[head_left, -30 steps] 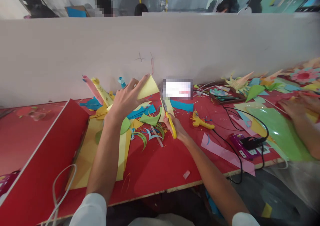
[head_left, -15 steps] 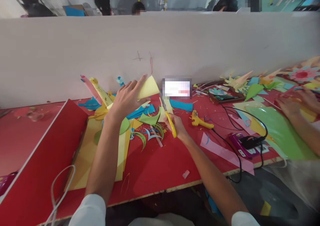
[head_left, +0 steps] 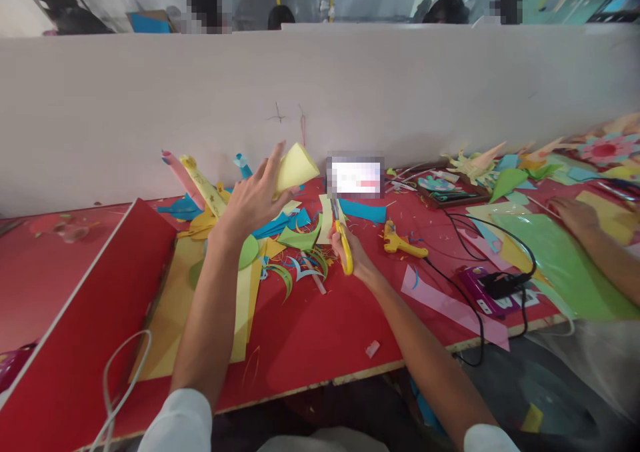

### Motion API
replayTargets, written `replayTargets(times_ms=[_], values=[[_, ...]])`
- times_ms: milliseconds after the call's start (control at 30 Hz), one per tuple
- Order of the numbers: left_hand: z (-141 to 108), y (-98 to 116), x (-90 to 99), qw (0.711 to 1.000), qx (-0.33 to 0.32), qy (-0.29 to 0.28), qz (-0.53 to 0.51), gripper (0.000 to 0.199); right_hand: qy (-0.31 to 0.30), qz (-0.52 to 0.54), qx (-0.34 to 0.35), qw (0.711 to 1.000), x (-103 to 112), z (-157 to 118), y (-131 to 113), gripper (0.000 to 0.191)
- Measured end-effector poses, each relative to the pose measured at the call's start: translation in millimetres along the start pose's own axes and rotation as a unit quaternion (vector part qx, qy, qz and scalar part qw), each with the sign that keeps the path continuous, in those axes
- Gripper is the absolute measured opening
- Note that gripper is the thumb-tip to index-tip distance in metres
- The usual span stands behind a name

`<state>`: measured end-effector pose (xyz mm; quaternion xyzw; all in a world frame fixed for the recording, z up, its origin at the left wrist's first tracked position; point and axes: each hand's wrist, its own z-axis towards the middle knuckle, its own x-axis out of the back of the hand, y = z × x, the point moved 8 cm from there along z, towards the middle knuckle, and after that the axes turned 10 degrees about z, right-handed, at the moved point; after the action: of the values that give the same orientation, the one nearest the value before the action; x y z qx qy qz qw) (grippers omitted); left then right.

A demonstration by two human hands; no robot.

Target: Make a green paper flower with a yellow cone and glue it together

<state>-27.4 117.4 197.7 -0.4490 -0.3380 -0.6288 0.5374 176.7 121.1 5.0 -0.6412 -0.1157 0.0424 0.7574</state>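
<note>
Raised above the table, my left hand (head_left: 257,195) grips a folded piece of pale yellow paper (head_left: 296,167), thumb below and fingers behind. My right hand (head_left: 350,249) is closed around the yellow handles of a pair of scissors (head_left: 344,242), whose blades point up and away from me. The blades are apart from the yellow paper, just to its right and lower. Beneath my hands lie blue paper pieces (head_left: 285,222), a green paper cutout (head_left: 301,237) and curved paper offcuts (head_left: 280,279).
A yellow glue gun (head_left: 400,240) lies right of the scissors, its black cord running to a purple box (head_left: 487,291). A pink strip (head_left: 453,305) lies near the front edge. A red divider (head_left: 100,305) stands left. Another person's hand (head_left: 575,219) rests at far right.
The scissors have come away from the yellow paper. The paper has turned in my left hand and now shows a rounded fold. The neighbour's hands have shifted.
</note>
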Motion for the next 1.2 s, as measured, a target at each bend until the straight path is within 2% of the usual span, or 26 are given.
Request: replayTargets(times_ms=[433, 633, 900, 1067, 1200], values=[[-0.3, 3.8, -0.6, 0.999, -0.035, 0.006, -0.018, 0.077, -0.030, -0.024, 0.014, 0.999, -2.6, -5.3, -21.3, 0.047], [0.9, 4.5, -4.3, 0.999, -0.042, 0.008, -0.023, 0.082, -0.010, -0.057, -0.002, 0.998, 1.0, -6.3, -26.3, 0.042], [-0.8, 3.4, -3.5, 0.997, -0.031, -0.056, -0.050, 0.091, 0.003, -0.074, 0.001, 0.997, 7.1, -1.9, -23.6, 0.039], [-2.5, -0.7, -7.8, 0.981, -0.035, -0.114, -0.152, 0.094, -0.021, -0.058, 0.018, 0.998, 5.1, -5.1, -28.1, 0.042], [-4.8, -1.5, -9.5, 0.970, -0.037, -0.151, -0.184, 0.093, -0.058, -0.053, 0.028, 0.996, 0.2, -6.6, -28.9, 0.043]])
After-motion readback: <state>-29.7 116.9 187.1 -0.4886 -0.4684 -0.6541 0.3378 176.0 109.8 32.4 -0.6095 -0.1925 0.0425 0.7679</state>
